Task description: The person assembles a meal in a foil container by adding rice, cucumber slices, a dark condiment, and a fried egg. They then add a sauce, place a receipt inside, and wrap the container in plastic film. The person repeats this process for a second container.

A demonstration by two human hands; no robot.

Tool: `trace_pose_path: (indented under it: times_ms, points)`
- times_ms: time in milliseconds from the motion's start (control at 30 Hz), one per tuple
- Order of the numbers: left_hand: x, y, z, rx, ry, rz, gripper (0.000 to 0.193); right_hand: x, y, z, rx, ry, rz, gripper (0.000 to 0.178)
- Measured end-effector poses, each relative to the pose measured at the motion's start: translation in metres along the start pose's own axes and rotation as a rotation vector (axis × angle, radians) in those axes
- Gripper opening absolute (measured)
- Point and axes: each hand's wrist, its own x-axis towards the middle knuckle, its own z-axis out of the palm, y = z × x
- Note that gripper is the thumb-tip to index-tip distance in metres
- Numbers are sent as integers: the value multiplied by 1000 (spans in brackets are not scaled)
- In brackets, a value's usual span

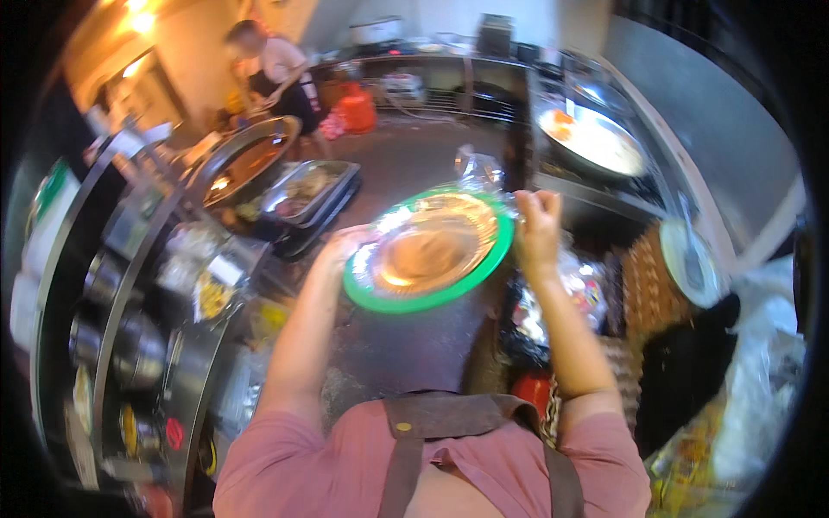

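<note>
A round green-rimmed tray (436, 298) is held up in front of my chest, tilted a little. In its middle sits a shiny round dish or lid (427, 246) with a brown tone, blurred by motion, so its contents cannot be made out. My left hand (342, 249) grips the tray's left edge. Clear crinkled plastic film (480, 170) sticks out past the far right edge. Beside the right rim, my right hand (539, 219) is closed and raised; whatever its fingers hold is hidden by blur.
To the left stand metal shelves (129, 268) with bowls and bags. Ahead left are a large pan (246, 160) and a metal food tray (306, 194), with another person (275, 73) behind. A big wok (596, 142) sits on the right counter, near a red gas cylinder (354, 108).
</note>
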Motion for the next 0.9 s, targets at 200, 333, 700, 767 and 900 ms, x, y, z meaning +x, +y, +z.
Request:
trace_pose_path:
  times_ms: [200,333,700,767,900]
  points:
    - [23,-68,32,-253,139,-50,22,-56,-25,-13,190,151,148,38]
    - [35,-105,59,-515,87,-39,20,-99,-48,-8,141,83,-44,47]
    - [28,-43,61,-220,817,609,31,-199,-101,39,521,-743,163,53]
    - [5,-37,30,37,780,765,27,-175,-99,56,572,-541,545,66]
    - [-23,-49,-34,177,720,857,22,-73,-95,103,1344,-147,1043,40]
